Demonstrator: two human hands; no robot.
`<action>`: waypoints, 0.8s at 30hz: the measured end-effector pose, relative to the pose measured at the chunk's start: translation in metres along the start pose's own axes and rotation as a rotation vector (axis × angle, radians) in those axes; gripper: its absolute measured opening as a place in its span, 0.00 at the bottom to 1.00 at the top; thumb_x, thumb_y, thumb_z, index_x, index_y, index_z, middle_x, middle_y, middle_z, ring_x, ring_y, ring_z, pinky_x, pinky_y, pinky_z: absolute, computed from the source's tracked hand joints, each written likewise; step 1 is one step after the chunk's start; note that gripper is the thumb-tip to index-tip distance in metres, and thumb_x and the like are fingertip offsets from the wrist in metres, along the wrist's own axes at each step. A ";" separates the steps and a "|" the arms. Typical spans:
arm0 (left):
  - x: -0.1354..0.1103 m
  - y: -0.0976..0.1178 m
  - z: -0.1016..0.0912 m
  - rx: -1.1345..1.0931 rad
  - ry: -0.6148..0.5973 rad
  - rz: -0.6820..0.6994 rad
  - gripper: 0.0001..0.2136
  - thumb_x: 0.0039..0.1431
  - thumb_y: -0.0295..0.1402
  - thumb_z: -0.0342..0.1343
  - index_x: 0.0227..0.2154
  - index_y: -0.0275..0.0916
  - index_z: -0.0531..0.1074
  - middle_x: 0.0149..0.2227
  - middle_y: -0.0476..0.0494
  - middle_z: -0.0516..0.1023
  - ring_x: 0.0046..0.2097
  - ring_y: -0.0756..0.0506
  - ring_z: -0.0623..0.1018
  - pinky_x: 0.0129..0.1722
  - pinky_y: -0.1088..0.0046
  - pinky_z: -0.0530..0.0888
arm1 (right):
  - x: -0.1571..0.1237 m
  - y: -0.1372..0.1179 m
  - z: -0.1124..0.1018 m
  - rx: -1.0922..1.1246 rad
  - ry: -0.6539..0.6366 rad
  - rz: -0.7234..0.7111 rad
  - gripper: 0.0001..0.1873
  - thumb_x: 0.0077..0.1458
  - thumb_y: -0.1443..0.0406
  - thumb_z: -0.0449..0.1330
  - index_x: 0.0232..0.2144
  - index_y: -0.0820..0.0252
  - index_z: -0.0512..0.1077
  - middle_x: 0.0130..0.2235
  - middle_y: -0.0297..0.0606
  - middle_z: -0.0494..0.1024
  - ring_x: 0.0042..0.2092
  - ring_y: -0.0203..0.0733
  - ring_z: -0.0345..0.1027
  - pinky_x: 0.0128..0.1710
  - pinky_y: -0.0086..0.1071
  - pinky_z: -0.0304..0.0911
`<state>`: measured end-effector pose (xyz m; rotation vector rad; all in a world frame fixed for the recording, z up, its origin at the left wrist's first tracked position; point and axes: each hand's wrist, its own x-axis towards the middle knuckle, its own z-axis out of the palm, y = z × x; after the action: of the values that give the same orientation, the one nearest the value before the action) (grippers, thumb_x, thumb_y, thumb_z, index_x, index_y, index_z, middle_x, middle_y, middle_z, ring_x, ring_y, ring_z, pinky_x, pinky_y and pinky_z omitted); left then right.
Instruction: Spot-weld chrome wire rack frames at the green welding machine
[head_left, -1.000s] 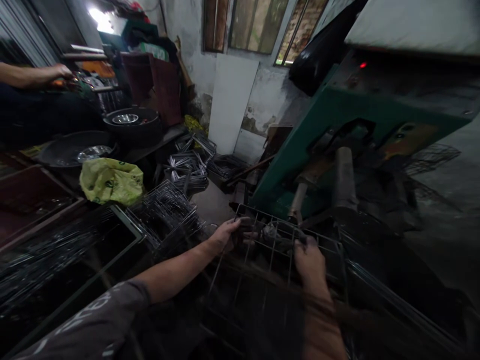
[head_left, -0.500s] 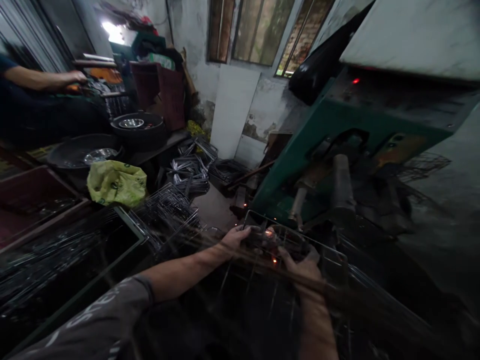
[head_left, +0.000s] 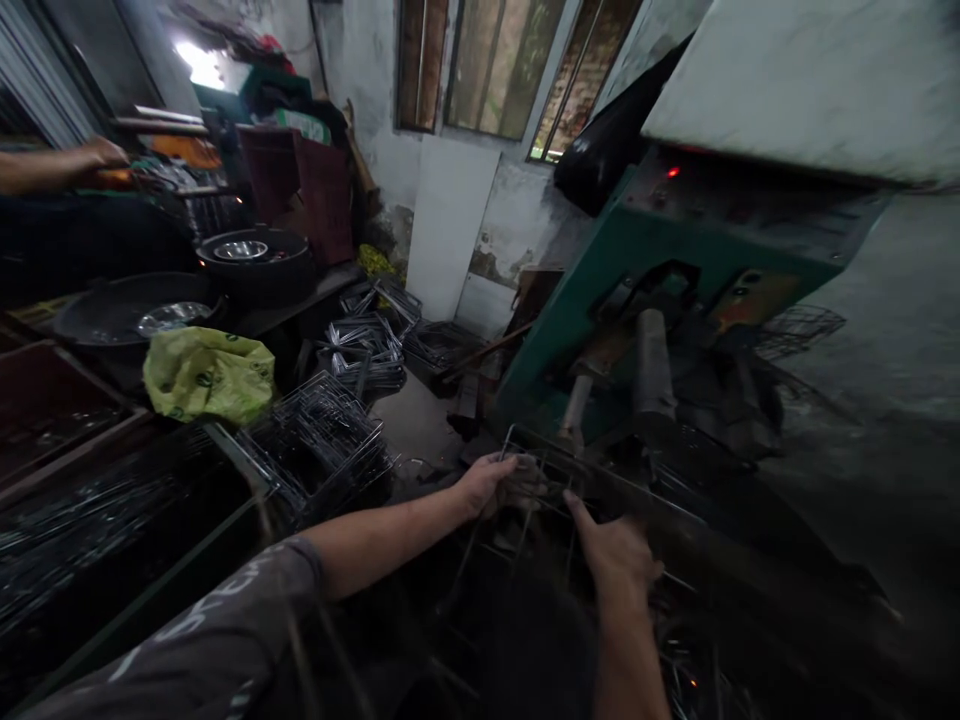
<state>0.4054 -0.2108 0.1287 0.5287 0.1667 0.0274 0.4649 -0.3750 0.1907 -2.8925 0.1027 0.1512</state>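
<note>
Head view: you only get this one camera, looking down over your forearms at a dim workshop floor.
Left hand: your left hand (head_left: pixel 491 482) is at the near-left edge of the wire rack (head_left: pixel 551 462), fingers (head_left: pixel 517 470) curled shut around its wires.
Right hand: your right hand (head_left: pixel 616 552) lies on the rack's near side, back toward the camera, index finger stretched forward along a wire; can't tell if the other fingers grip anything.
Wire rack: lies roughly flat between your two hands, far edge pushed up under the green machine (head_left: pixel 600 270), just below its grey cylinder arm (head_left: pixel 651 372). Detail blurred.
Machine: red lamp (head_left: pixel 673 172) lit on its top panel.
Left of you: stack of wire racks (head_left: pixel 322 440) near your left forearm; a second pile (head_left: pixel 364 345) farther back on the floor.
Yellow bag (head_left: pixel 206 372): crumpled, beside the near stack.
Black pans: one (head_left: pixel 255 255) with a steel bowl in it, another (head_left: pixel 127 312) nearer the bag.
Co-worker: another person's hand (head_left: pixel 94 155) at far left, well apart from yours.
Sleeve: your grey sleeve (head_left: pixel 195 650) fills the bottom left.
</note>
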 end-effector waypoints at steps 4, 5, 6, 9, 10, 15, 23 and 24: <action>0.006 -0.003 -0.002 0.011 -0.028 -0.010 0.18 0.53 0.38 0.61 0.42 0.30 0.71 0.41 0.28 0.78 0.41 0.34 0.80 0.44 0.49 0.72 | 0.005 0.004 0.004 0.000 0.023 0.003 0.53 0.49 0.36 0.50 0.60 0.73 0.50 0.51 0.63 0.69 0.54 0.64 0.63 0.53 0.54 0.54; 0.007 -0.003 -0.002 0.013 -0.033 -0.009 0.18 0.53 0.38 0.62 0.42 0.30 0.71 0.41 0.28 0.78 0.41 0.34 0.80 0.44 0.49 0.72 | 0.006 0.005 0.004 -0.002 0.017 0.002 0.53 0.49 0.36 0.50 0.60 0.75 0.50 0.50 0.64 0.69 0.54 0.65 0.63 0.53 0.54 0.54; 0.007 -0.003 -0.002 0.013 -0.034 -0.006 0.18 0.53 0.38 0.62 0.43 0.30 0.71 0.40 0.28 0.78 0.41 0.34 0.80 0.44 0.49 0.71 | 0.007 0.005 0.003 -0.005 0.011 0.007 0.53 0.48 0.36 0.50 0.59 0.76 0.51 0.50 0.64 0.69 0.54 0.65 0.62 0.53 0.55 0.53; 0.009 -0.005 -0.002 -0.003 -0.026 -0.011 0.18 0.53 0.38 0.62 0.42 0.30 0.72 0.39 0.30 0.78 0.40 0.34 0.80 0.43 0.49 0.72 | 0.007 0.004 0.000 -0.004 0.003 0.015 0.54 0.47 0.35 0.50 0.58 0.77 0.53 0.50 0.67 0.69 0.53 0.66 0.63 0.53 0.56 0.53; 0.009 -0.005 -0.003 -0.011 -0.025 -0.020 0.17 0.53 0.38 0.62 0.41 0.31 0.72 0.38 0.30 0.79 0.39 0.35 0.80 0.42 0.49 0.72 | 0.007 0.004 -0.001 -0.003 0.004 0.017 0.54 0.47 0.35 0.50 0.57 0.78 0.53 0.50 0.68 0.68 0.53 0.66 0.63 0.53 0.56 0.53; 0.012 -0.005 -0.003 -0.018 -0.065 -0.017 0.15 0.54 0.38 0.60 0.40 0.31 0.72 0.39 0.30 0.79 0.39 0.36 0.80 0.43 0.51 0.72 | 0.010 0.006 0.002 0.005 0.020 0.003 0.54 0.46 0.35 0.51 0.58 0.76 0.52 0.52 0.67 0.67 0.54 0.67 0.63 0.54 0.57 0.51; -0.013 0.016 0.008 0.130 -0.016 -0.205 0.20 0.58 0.40 0.57 0.52 0.38 0.66 0.42 0.34 0.78 0.38 0.40 0.80 0.39 0.57 0.75 | 0.000 -0.005 -0.003 0.030 -0.016 0.046 0.51 0.48 0.38 0.54 0.56 0.78 0.54 0.49 0.65 0.70 0.53 0.64 0.64 0.55 0.55 0.51; -0.018 0.018 0.007 0.176 -0.019 -0.268 0.21 0.58 0.42 0.57 0.52 0.38 0.66 0.42 0.34 0.78 0.37 0.40 0.80 0.38 0.58 0.75 | -0.003 -0.007 -0.004 0.044 -0.010 0.024 0.49 0.49 0.40 0.55 0.55 0.78 0.56 0.49 0.64 0.71 0.53 0.63 0.64 0.55 0.54 0.51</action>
<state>0.3891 -0.2003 0.1466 0.6782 0.2213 -0.2559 0.4625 -0.3689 0.1963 -2.8472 0.1379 0.1662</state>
